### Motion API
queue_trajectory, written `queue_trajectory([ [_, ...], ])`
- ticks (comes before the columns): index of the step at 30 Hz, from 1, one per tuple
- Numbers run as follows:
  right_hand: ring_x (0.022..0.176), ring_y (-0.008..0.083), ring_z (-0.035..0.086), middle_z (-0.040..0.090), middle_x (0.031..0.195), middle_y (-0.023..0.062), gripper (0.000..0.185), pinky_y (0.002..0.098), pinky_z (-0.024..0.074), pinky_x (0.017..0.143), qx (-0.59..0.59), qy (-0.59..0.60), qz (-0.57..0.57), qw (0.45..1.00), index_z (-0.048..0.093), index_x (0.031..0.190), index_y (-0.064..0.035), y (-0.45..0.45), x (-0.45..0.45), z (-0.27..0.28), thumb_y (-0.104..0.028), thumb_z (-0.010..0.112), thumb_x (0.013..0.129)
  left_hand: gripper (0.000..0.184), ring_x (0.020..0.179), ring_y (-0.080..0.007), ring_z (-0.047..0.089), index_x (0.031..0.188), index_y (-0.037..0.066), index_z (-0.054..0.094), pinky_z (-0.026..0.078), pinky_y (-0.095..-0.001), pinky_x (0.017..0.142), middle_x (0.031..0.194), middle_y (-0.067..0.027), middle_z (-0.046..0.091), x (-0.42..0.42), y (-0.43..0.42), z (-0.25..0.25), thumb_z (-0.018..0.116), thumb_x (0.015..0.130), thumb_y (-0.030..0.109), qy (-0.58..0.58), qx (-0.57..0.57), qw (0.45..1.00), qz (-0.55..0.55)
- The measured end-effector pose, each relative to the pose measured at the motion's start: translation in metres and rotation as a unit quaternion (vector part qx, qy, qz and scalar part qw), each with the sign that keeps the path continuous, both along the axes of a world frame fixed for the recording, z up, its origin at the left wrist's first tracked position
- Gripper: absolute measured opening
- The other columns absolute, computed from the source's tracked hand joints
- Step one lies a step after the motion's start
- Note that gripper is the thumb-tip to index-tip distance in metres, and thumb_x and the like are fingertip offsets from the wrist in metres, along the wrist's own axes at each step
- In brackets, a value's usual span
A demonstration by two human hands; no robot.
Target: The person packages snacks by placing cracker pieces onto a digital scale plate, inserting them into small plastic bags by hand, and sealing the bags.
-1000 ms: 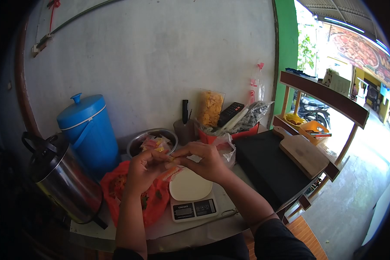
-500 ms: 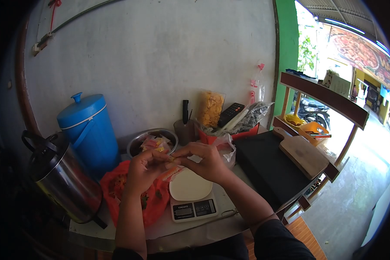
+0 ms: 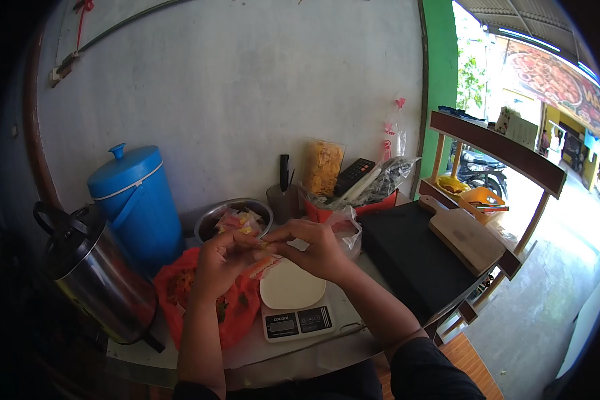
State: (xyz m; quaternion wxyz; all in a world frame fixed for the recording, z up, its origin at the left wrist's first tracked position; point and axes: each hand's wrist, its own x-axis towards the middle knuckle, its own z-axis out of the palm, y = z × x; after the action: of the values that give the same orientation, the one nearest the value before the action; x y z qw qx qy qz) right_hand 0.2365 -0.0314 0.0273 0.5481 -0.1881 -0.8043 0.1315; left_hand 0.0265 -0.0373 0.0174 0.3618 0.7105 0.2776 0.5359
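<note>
My left hand (image 3: 224, 261) and my right hand (image 3: 313, 248) meet fingertip to fingertip above the table, both pinched closed. Between the tips shows something small and yellowish, too small to name. Just below the fingers is an orange-and-white packet (image 3: 263, 268); whether they touch it I cannot tell. Under my right hand stands a white kitchen scale (image 3: 293, 285) with a dark panel. A red plastic bag (image 3: 170, 308) with mixed orange and green bits lies open beneath my left forearm. Behind the hands, a metal bowl (image 3: 268, 215) holds small packets.
At left stand a steel flask (image 3: 107, 280) and a blue drink jug (image 3: 143, 207). Behind are a knife holder (image 3: 284, 201), a bag of chips (image 3: 324, 167) and a calculator (image 3: 355, 175) in a red box. A cutting board (image 3: 467, 237) rests on a black case (image 3: 403, 253) at right.
Hardly anything differs. Both hands keep the same pinch in the same place, and the view has shifted very slightly.
</note>
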Motion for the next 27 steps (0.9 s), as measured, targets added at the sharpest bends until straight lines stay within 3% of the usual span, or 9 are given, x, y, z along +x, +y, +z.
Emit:
queue_trajectory([
  [12, 0.077, 0.0183, 0.064, 0.070, 0.087, 0.0062, 0.020, 0.0306, 0.0501, 0.071, 0.007, -0.014, -0.021, 1.000, 0.070, 0.097, -0.0044, 0.008, -0.001, -0.005, -0.004, 0.074, 0.078, 0.015, 0.089, -0.0098, 0.062, 0.093, -0.001, 0.063, 0.051, -0.0256, 0.081, 0.094, -0.0059, 0.068, -0.002, 0.012, -0.009, 0.072, 0.082, 0.001, -0.006, -0.011, 1.000, -0.007],
  [15, 0.085, 0.0246, 0.067, 0.070, 0.092, 0.0090, 0.019, 0.0340, 0.0522, 0.073, 0.012, -0.022, -0.028, 0.999, 0.068, 0.098, -0.0055, 0.005, 0.001, -0.002, -0.008, 0.073, 0.079, 0.016, 0.090, -0.0106, 0.063, 0.095, -0.001, 0.063, 0.051, -0.0257, 0.082, 0.095, -0.0066, 0.068, -0.004, 0.015, -0.011, 0.071, 0.082, 0.000, -0.006, 0.003, 1.000, -0.011],
  [24, 0.077, 0.0162, 0.063, 0.069, 0.088, 0.0053, 0.020, 0.0291, 0.0497, 0.070, 0.028, 0.027, -0.076, 0.996, 0.069, 0.097, -0.0043, 0.009, -0.006, -0.010, -0.006, 0.076, 0.078, 0.018, 0.091, -0.0118, 0.063, 0.098, 0.000, 0.063, 0.051, -0.0263, 0.084, 0.096, -0.0063, 0.067, -0.005, 0.013, -0.007, 0.071, 0.083, 0.002, -0.036, -0.010, 0.999, -0.021],
  [27, 0.083, 0.0229, 0.064, 0.069, 0.092, 0.0072, 0.020, 0.0318, 0.0517, 0.073, -0.014, 0.013, -0.058, 0.998, 0.069, 0.097, -0.0052, 0.008, -0.006, -0.009, -0.011, 0.075, 0.079, 0.017, 0.091, -0.0115, 0.063, 0.098, 0.000, 0.063, 0.051, -0.0259, 0.083, 0.096, -0.0058, 0.067, -0.006, 0.015, -0.006, 0.071, 0.083, 0.003, -0.045, -0.010, 0.999, -0.021],
])
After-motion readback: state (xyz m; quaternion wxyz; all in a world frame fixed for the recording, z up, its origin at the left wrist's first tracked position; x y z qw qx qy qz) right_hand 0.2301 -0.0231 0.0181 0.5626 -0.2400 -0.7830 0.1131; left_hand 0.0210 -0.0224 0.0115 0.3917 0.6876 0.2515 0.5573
